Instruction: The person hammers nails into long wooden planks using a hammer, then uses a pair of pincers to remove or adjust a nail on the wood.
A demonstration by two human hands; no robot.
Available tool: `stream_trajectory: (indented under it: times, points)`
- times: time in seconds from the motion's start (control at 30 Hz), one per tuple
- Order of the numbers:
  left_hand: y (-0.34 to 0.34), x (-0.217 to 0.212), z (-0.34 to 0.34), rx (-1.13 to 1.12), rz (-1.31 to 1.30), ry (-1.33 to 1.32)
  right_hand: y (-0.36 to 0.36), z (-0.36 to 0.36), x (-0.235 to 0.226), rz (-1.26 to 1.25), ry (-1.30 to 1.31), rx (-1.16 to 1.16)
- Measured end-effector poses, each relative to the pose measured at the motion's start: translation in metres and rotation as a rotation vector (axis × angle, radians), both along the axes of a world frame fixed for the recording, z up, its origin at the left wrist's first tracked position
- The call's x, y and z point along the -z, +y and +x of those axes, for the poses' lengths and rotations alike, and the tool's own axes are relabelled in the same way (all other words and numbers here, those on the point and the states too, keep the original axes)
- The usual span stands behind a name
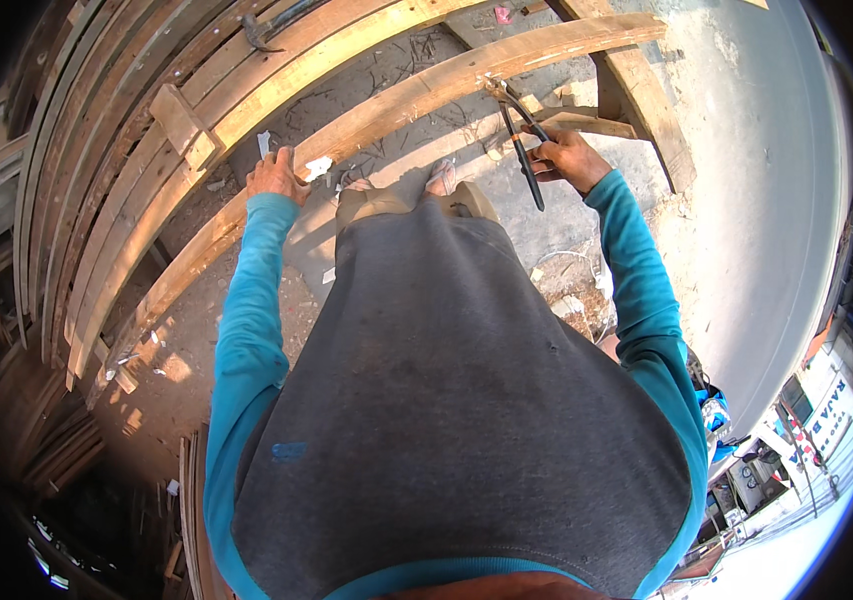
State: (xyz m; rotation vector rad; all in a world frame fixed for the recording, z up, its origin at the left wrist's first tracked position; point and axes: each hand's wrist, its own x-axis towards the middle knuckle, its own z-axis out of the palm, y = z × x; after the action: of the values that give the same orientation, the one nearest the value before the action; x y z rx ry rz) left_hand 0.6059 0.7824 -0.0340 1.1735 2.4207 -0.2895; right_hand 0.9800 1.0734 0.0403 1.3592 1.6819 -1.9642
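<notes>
A long wooden beam (pixel 401 105) runs across in front of me, from lower left to upper right. My left hand (pixel 277 177) grips it left of the middle, with the fingers over its top. In my right hand (pixel 568 160) is a pair of pincers (pixel 519 150) with long dark handles. One handle lies in my fingers; the other stands apart from it, so the handles are spread. The jaws touch the near edge of the beam toward its right end. What is between the jaws is too small to make out.
Several long planks (pixel 121 190) lie side by side on the left, with a short wood block (pixel 184 125) and a hammer (pixel 262 32) on top. A slanted timber (pixel 651 115) supports the beam's right end. Wood scraps and twigs litter the ground. My feet (pixel 439 180) are close below the beam.
</notes>
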Motion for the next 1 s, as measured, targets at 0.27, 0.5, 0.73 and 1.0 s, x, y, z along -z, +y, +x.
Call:
stream_trajectory:
  times: [0.27,0.5,0.73,1.0]
  points:
    - [-0.002,0.0,0.002,0.009,0.032,-0.027,-0.013,-0.013,-0.002,-0.551,0.078,0.295]
    - [0.02,-0.019,-0.016,0.008,-0.098,-0.185,-0.164,-0.111,0.088,-0.025,0.348,0.901]
    - [0.021,-0.024,-0.021,0.002,-0.135,-0.193,-0.157,-0.09,0.042,-0.084,0.263,0.647]
    - [0.006,-0.004,-0.004,-0.022,-0.025,-0.088,-0.059,-0.043,-0.002,-0.056,0.054,0.256]
